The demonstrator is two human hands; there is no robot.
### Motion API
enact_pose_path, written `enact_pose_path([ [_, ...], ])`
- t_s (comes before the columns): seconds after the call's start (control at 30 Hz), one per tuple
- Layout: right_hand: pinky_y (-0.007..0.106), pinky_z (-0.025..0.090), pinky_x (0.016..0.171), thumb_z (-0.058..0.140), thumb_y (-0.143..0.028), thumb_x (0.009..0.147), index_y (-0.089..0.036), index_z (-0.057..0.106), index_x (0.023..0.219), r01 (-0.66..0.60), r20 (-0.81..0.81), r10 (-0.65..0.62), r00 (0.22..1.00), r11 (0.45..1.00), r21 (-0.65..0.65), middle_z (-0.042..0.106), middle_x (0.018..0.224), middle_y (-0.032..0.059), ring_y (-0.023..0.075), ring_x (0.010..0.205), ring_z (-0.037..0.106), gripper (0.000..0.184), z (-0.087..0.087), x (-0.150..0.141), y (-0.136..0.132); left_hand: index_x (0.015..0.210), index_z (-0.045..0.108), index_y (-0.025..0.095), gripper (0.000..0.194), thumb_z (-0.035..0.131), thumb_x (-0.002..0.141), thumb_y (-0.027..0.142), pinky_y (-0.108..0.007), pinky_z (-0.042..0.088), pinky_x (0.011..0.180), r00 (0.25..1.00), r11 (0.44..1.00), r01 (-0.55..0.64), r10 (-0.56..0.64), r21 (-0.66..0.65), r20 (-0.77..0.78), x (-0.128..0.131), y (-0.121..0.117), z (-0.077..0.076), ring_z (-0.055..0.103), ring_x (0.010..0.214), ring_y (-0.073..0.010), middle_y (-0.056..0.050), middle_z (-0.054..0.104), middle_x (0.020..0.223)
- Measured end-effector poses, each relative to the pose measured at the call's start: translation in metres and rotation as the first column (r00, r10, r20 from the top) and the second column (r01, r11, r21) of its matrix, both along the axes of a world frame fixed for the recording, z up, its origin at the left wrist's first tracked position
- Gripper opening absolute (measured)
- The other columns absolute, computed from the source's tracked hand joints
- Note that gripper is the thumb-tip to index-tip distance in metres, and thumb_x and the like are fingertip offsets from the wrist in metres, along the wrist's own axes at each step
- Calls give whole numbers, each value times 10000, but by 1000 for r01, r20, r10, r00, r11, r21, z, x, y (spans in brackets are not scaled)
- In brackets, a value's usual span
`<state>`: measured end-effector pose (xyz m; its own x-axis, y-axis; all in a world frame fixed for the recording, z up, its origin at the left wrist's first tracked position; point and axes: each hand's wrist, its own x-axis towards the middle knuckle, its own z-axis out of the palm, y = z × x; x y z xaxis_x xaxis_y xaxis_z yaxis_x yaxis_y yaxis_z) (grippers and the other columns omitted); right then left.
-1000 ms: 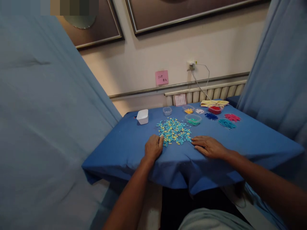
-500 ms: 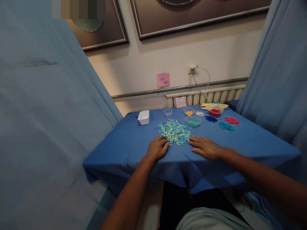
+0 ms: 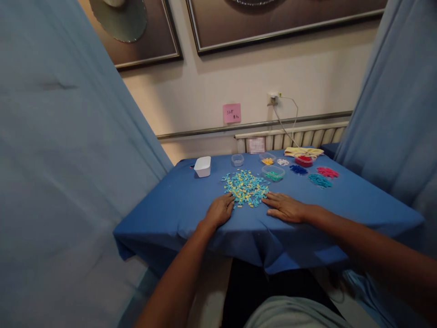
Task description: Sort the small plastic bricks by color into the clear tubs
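Blue cloth-covered bench (image 3: 164, 207) between pale-blue fabric curtains (image 3: 51, 173). A loose pile of small turquoise and yellow pieces (image 3: 244, 186) lies on the cloth. At its near right edge, the right hand (image 3: 284, 207) rests flat, fingers extended; at its near left, well apart, is the left hand (image 3: 220, 211), and I cannot tell whether it grips anything. Beyond the pile: a white plastic tub (image 3: 203, 166), a ribbed cream radiator (image 3: 321, 133), a pink paper note (image 3: 231, 113).

Pcs (image 3: 244, 184) turq. & yel., cloth (image 3: 249, 223) plain blue, tub (image 3: 202, 166) wht.
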<state>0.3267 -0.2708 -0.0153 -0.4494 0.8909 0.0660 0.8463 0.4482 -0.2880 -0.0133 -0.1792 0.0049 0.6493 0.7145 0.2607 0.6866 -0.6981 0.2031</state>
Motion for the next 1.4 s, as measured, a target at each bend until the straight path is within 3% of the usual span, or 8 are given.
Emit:
enact_pose_path([
  [0.27, 600, 260, 1352, 415, -676, 1113, -201, 531, 1667, -21, -44, 23, 999, 998, 58, 414, 1762, 185, 378, 1652, 352, 739, 8, -32, 53, 1584, 589, 157, 581, 445, 1130, 490, -525, 348, 1353, 996, 991, -80, 74, 111, 51, -1, -5, 6, 417, 1629, -320, -175, 426, 1752],
  [0.4, 542, 320, 1338, 472, -632, 1112, -206, 551, 1655, -84, -66, 92, 994, 990, 109, 410, 1765, 188, 364, 1634, 396, 695, 18, -32, 45, 1728, 378, 188, 817, 494, 1079, 671, -568, 274, 1375, 994, 996, 80, -78, 25, -83, 13, -5, 15, 219, 1708, -360, -177, 207, 1839],
  [0.5, 524, 430, 1267, 548, -527, 1105, -220, 617, 1597, -183, -85, 207, 975, 957, 226, 566, 1656, 180, 341, 1518, 551, 584, 24, -25, 40, 1765, 294, 219, 952, 495, 1027, 786, -605, 232, 1377, 967, 980, 191, -198, -59, -159, 40, -4, 22, 164, 1716, -386, -186, 138, 1847],
  [0.6, 470, 532, 1161, 564, -412, 1098, -263, 762, 1402, -45, -139, 102, 985, 930, 365, 746, 1440, 119, 295, 1332, 692, 393, 27, -4, 46, 1754, 331, 224, 954, 448, 1020, 824, -652, 203, 1369, 946, 970, 219, -237, -102, -221, 70, 0, 23, 176, 1712, -402, -188, 192, 1836],
  [0.77, 465, 608, 995, 512, -352, 1094, -193, 789, 1291, 314, -234, -233, 944, 851, 420, 800, 1263, 157, 324, 1155, 754, 376, 24, 56, 66, 1679, 486, 243, 718, 391, 1108, 667, -661, 192, 1364, 964, 990, 136, -139, -28, -227, 96, 26, 21, 270, 1688, -388, -163, 302, 1813],
  [0.97, 411, 623, 942, 498, -347, 1097, -199, 776, 1304, 273, -115, -248, 962, 877, 396, 770, 1361, 142, 292, 1151, 758, 377, 10, 95, 85, 1555, 633, 232, 686, 247, 1145, 625, -595, 246, 1363, 1000, 997, -13, 12, -74, -3, 86, 92, 41, 397, 1637, -319, -132, 465, 1739],
  [1.2, 364, 596, 876, 451, -373, 1118, -241, 757, 1361, 296, 136, -343, 930, 913, 282, 775, 1380, 110, 293, 1153, 758, 413, 23, 65, 132, 1283, 744, 103, 773, 158, 1147, 587, -488, 439, 1262, 909, 945, -290, 321, -151, 267, 39, 157, 20, 630, 1426, -318, -218, 713, 1447],
  [1.4, 368, 561, 806, 456, -383, 1107, -216, 797, 1193, 415, 279, -478, 833, 873, 257, 821, 1175, 151, 315, 1043, 776, 390, 48, 20, 208, 1402, 694, 149, 702, 212, 1146, 591, -472, 350, 1320, 946, 965, -188, 227, -181, 229, 33, 162, 5, 514, 1552, -305, -162, 643, 1574],
])
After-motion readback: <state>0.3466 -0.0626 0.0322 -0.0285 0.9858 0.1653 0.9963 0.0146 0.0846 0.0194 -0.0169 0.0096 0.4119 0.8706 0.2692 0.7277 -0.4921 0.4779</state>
